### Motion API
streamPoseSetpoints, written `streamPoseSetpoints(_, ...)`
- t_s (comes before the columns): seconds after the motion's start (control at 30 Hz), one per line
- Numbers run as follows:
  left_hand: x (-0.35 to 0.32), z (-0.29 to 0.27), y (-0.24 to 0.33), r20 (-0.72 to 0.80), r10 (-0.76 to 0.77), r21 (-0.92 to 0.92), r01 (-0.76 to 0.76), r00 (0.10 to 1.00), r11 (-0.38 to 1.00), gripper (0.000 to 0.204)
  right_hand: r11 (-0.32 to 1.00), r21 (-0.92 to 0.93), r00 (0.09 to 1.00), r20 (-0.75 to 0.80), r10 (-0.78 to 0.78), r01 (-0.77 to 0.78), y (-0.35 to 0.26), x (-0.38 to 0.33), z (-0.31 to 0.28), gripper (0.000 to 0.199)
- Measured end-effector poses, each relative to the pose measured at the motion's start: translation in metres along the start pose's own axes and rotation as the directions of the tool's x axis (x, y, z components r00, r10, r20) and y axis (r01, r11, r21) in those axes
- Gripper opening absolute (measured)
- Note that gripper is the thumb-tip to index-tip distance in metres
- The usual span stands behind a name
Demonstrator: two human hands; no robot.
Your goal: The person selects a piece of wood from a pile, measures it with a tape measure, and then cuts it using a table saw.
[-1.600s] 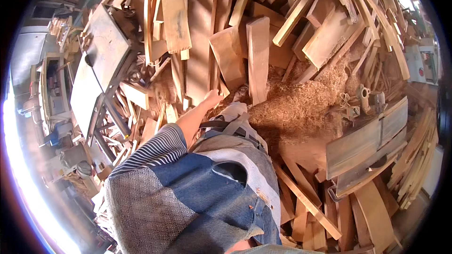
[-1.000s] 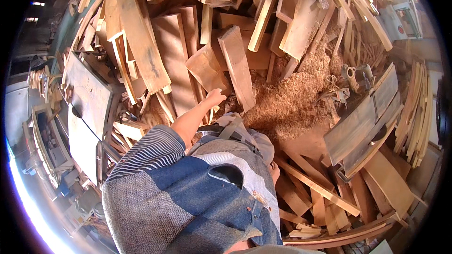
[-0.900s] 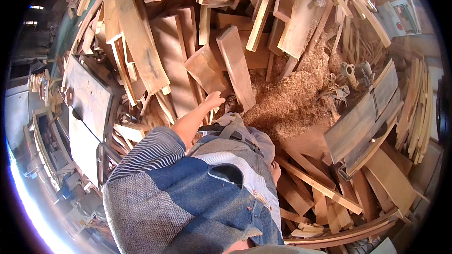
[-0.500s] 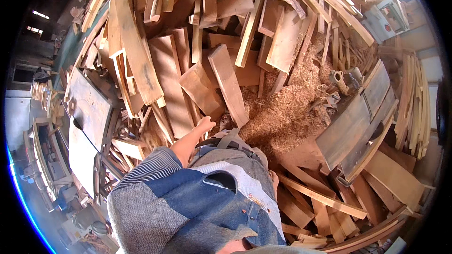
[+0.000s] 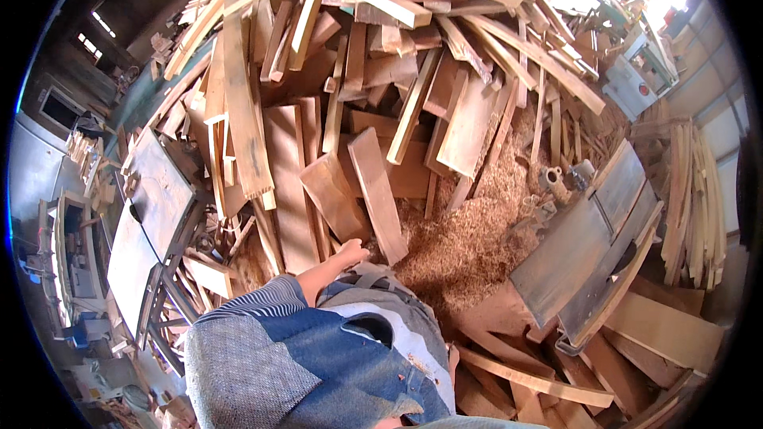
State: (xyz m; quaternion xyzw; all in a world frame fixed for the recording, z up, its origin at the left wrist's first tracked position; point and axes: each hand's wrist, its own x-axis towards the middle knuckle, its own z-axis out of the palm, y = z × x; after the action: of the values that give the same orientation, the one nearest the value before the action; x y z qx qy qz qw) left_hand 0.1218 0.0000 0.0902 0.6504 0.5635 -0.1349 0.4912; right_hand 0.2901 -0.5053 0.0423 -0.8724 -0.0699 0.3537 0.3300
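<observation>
My left hand (image 5: 352, 253) is in front of my body, at the end of a bare forearm below a striped sleeve. Its fingers are curled in, and no object shows in them. It is nearest to the lower ends of a short, wide wooden board (image 5: 334, 196) and a narrow reddish plank (image 5: 377, 195) leaning on the pile. Of my right hand (image 5: 454, 356) only a sliver shows beside my clothing; its fingers are hidden. A patched denim and grey garment (image 5: 318, 357) covers much of the lower middle.
A large heap of boards and offcuts (image 5: 389, 71) rises ahead. Wood shavings (image 5: 469, 238) cover the ground at centre right. Metal-topped machine tables stand at left (image 5: 159, 191) and right (image 5: 572, 254). Curved offcuts (image 5: 548, 381) lie at lower right, and long strips (image 5: 687, 199) lean behind.
The view has tilted up, so the wood pile sits lower and more of the far room shows. My left hand stays in front of my body, its fingers curled. My right hand is more hidden.
</observation>
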Motion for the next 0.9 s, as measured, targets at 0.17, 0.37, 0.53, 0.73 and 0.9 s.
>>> streamPoseSetpoints(0.17, 0.019, -0.019, -0.027, -0.006, -0.007, 0.018, 0.007, 1.0, 1.0, 0.059, 0.99, 0.006, 0.987, 0.08, 0.14, -0.141, -0.105, -0.044, -0.014, 0.045)
streamPoseSetpoints(0.37, 0.024, -0.05, -0.017, -0.024, 0.051, 0.096, -0.049, 0.998, 0.994, 0.062, 0.989, -0.148, 1.0, 0.003, 0.017, -0.017, 0.049, 0.011, 0.064, 0.035)
streamPoseSetpoints(0.53, 0.04, -0.084, -0.045, -0.009, 0.054, 0.003, -0.054, 0.999, 0.999, 0.044, 0.979, 0.177, 0.992, -0.098, -0.084, 0.1, -0.008, -0.023, 0.117, 0.035)
streamPoseSetpoints(0.73, 0.106, -0.144, 0.024, -0.016, 0.241, -0.023, -0.241, 0.97, 0.97, 0.036, 0.941, 0.327, 0.94, -0.34, 0.037, 0.082, -0.114, -0.031, 0.102, 0.022)
streamPoseSetpoints(0.9, 0.176, -0.233, 0.114, -0.227, 0.545, -0.2, -0.586, 0.807, 0.785, 0.034, 0.537, 0.839, 0.947, -0.097, 0.305, -0.087, -0.239, -0.012, 0.044, 0.018)
